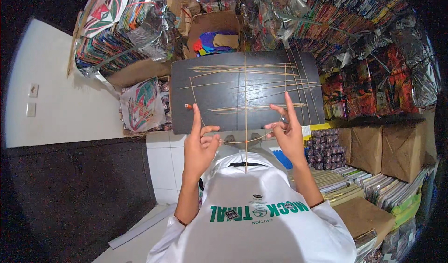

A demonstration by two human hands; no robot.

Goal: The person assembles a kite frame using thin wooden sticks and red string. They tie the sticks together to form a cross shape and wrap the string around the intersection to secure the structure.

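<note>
Between my hands is a thin bamboo stick bent into a U, its two ends pointing away from me. My left hand pinches one side of the bend, index finger stretched along the stick. On the other side my right hand grips it the same way. A long straight bamboo stick crosses the middle of the bend, its near end by my shirt. An orange-red spot, perhaps thread, marks the crossing. Beyond lie several loose bamboo sticks on a dark table.
A small orange spool sits near the table's left edge. A box with patterned sheets stands left of it. Wrapped stacks and an open carton crowd the far side. Brown paper packages are on the right.
</note>
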